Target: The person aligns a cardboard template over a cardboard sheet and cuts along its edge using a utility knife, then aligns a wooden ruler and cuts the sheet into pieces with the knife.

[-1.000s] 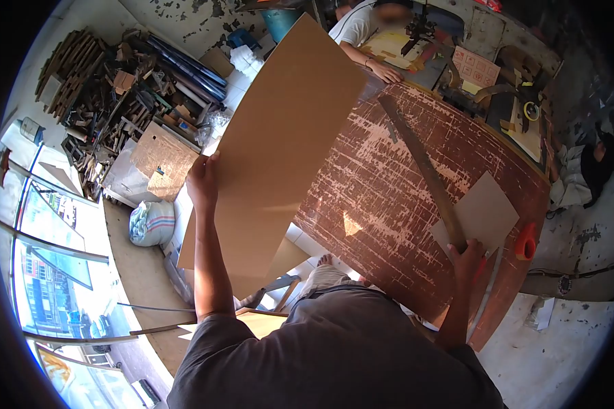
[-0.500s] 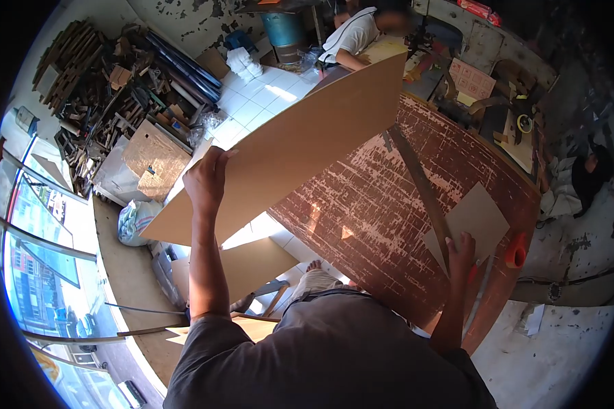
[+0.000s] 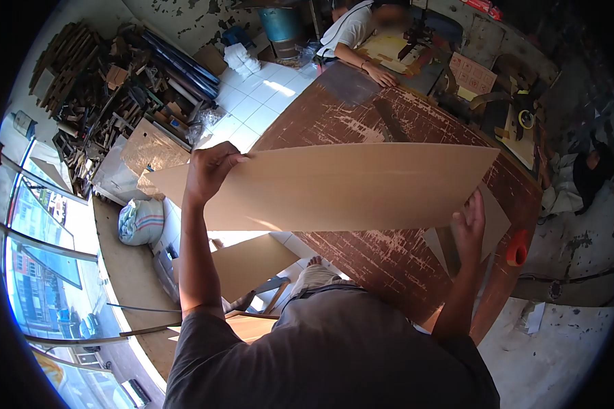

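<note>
A large brown board sheet [image 3: 348, 187] is held up across the near part of the scratched red-brown table [image 3: 382, 249]. My left hand [image 3: 213, 170] pinches its upper edge near the left end. At the sheet's right end, my right hand [image 3: 471, 219] has its fingers raised against the lower corner, the thumb beside them. Beneath that hand lies a smaller grey-brown board piece [image 3: 496, 218] on the table. A long dark strip [image 3: 447, 247] passes under the sheet, showing below it and again above.
A red tape roll [image 3: 517, 248] is at the table's right edge. Across the table, a person's hand [image 3: 382, 76] rests on the far edge. Scrap wood [image 3: 109, 102] is piled at the left. Another board [image 3: 252, 262] is low beside the table.
The large sheet has swung down from upright to lie crosswise, its far end moving right and nearer. My right hand has left the long strip and come to the sheet's right end.
</note>
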Action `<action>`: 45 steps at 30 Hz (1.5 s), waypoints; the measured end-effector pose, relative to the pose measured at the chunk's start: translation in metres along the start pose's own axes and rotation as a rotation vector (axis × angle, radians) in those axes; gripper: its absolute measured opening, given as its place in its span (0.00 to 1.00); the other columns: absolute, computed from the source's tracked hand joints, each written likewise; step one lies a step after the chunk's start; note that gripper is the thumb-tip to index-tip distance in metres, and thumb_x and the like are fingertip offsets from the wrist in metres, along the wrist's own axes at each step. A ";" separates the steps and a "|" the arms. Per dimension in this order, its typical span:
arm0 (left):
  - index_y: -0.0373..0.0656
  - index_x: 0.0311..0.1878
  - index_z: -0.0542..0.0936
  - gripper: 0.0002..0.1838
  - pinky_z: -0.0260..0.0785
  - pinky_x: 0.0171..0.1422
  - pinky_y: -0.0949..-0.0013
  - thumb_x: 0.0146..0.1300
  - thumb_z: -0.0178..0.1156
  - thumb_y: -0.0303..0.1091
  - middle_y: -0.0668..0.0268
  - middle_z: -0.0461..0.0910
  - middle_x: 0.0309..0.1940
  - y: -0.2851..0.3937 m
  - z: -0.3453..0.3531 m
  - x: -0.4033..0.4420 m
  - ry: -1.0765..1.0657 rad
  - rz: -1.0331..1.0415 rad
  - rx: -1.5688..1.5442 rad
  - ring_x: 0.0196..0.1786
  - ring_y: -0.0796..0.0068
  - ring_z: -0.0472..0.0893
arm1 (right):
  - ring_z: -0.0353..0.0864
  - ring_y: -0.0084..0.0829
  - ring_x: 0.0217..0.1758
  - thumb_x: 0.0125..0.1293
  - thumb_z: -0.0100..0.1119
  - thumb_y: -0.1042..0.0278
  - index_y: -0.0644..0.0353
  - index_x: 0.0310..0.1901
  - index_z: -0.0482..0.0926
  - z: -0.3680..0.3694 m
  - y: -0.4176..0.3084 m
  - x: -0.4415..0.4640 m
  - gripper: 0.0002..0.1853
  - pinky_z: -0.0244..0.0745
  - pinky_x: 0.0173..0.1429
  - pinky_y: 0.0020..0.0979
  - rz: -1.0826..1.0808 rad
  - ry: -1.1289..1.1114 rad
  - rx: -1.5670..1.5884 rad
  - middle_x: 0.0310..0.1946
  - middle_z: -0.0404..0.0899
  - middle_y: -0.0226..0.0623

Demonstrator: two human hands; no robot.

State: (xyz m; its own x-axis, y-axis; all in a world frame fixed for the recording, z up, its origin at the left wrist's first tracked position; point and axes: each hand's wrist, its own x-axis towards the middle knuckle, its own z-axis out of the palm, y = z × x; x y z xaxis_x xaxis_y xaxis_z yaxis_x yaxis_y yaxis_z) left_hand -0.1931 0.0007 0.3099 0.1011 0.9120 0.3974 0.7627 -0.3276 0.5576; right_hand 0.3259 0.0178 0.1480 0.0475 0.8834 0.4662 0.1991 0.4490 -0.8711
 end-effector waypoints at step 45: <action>0.44 0.81 0.41 0.49 0.78 0.40 0.69 0.67 0.65 0.35 0.53 0.83 0.42 -0.119 0.289 -0.205 0.341 -0.946 -0.534 0.39 0.70 0.82 | 0.71 0.49 0.67 0.73 0.54 0.45 0.63 0.73 0.59 0.048 0.116 -0.187 0.37 0.66 0.71 0.45 1.095 0.295 0.251 0.67 0.66 0.56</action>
State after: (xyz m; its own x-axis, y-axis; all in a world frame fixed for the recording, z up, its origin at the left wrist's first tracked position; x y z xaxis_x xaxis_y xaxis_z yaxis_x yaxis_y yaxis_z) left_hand -0.1204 -0.0757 -0.0484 -0.6117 0.7610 -0.2159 0.0629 0.3189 0.9457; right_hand 0.2930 -0.0884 -0.0480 0.3072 0.7649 -0.5661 -0.2872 -0.4926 -0.8215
